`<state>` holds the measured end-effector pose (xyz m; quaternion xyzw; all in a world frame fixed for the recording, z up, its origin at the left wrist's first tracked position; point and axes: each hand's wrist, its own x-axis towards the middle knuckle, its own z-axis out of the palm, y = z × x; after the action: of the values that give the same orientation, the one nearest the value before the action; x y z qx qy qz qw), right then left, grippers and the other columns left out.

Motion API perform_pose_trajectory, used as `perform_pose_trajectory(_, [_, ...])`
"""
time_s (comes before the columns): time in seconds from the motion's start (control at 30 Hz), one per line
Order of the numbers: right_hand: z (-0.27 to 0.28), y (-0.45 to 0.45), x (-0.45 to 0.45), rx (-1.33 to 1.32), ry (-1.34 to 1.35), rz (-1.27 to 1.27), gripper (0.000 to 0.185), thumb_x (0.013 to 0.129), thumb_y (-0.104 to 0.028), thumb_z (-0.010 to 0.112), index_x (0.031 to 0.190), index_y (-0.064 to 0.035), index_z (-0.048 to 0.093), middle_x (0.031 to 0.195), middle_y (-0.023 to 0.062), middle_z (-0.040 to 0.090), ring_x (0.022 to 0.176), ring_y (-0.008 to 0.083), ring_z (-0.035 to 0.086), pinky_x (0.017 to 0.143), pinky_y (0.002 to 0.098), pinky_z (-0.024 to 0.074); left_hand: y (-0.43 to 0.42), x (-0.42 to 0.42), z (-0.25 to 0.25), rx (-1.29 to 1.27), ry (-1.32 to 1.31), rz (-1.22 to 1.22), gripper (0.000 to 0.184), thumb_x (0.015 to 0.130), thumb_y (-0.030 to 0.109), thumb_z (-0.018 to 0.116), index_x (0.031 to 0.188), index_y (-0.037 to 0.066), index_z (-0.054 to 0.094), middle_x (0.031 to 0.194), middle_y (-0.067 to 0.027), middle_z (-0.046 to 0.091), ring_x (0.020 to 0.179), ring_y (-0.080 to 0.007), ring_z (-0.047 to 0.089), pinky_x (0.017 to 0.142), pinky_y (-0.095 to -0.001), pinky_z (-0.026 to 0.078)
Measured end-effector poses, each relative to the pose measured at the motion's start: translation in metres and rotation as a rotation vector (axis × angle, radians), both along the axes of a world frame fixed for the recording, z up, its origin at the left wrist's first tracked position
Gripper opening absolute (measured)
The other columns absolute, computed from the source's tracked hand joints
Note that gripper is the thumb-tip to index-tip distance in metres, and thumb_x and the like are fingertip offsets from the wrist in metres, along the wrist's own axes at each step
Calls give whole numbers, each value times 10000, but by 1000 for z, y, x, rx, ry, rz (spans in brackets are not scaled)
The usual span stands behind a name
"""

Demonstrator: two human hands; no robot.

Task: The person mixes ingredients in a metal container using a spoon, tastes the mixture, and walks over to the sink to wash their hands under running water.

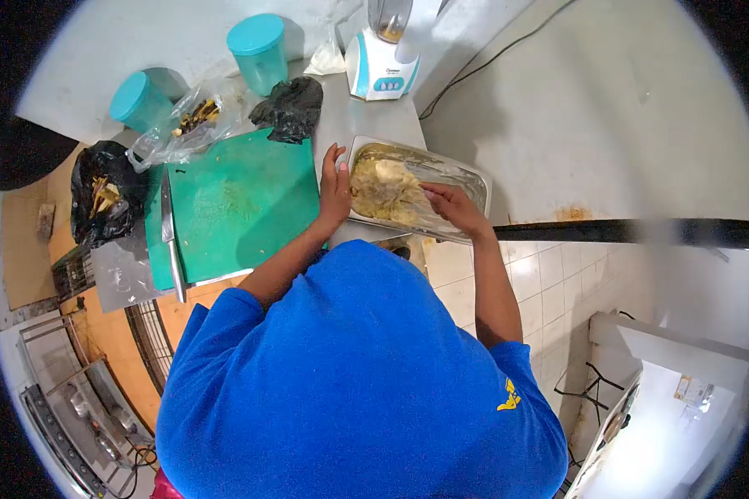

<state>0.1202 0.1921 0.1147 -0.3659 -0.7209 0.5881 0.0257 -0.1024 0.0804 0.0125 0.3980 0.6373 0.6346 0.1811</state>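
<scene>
A rectangular metal tray [462, 173] holds a pale yellow mashed mixture [383, 190], heaped toward its left side. My left hand [335, 185] rests against the tray's left edge, its fingers extended upward. Over the tray's right part, my right hand [453, 205] has its fingers curled and reaches to the mixture; whatever is in its grip is too small to make out. Left of the tray lies a green cutting board [250, 208] with bits of residue on it. A knife [169, 224] lies along the board's left side.
A white and turquoise blender [381, 71] stands behind the tray. Two turquoise lidded containers [262, 62] are at the back left. A clear bag [183, 133] and a black bag [104, 195] hold peels. Another black bag [291, 108] lies behind the board.
</scene>
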Motion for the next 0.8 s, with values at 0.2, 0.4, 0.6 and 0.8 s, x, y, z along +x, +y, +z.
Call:
perform_pose_trajectory(0.2, [49, 7, 25, 103, 139, -149, 345, 919, -163, 547, 1228, -10, 534, 683, -94, 404, 585, 25, 324, 510, 183, 276, 3, 0, -3, -44, 11, 5, 453, 961, 200, 340, 1335, -50, 284, 1279, -205, 439, 1193, -315, 420, 1021, -368, 297])
perform_pose_trajectory(0.4, [105, -9, 26, 449, 149, -344, 308, 903, -110, 534, 1192, -4, 557, 860, 35, 623, 727, 95, 515, 678, 232, 462, 2, 0, -1, -20, -5, 0, 455, 954, 216, 346, 1309, -67, 321, 1270, -212, 444, 1186, -327, 423, 1019, -373, 297])
perform_pose_trajectory(0.6, [-5, -28, 19, 1103, -91, -121, 289, 862, -83, 499, 1133, -81, 600, 1046, 137, 634, 925, 295, 626, 764, 386, 519, 3, 0, 0, -33, 5, 14, 442, 947, 201, 353, 1293, -75, 342, 1254, -218, 452, 1184, -331, 424, 1022, -374, 294])
perform_pose_trajectory(0.8, [-10, -48, 13, 1172, -325, -61, 366, 786, -53, 544, 1135, -144, 603, 785, 91, 570, 707, 278, 597, 620, 399, 491, 1, 0, -3, -56, 35, 27, 436, 945, 188, 355, 1293, -75, 342, 1257, -218, 447, 1184, -335, 421, 1023, -374, 292])
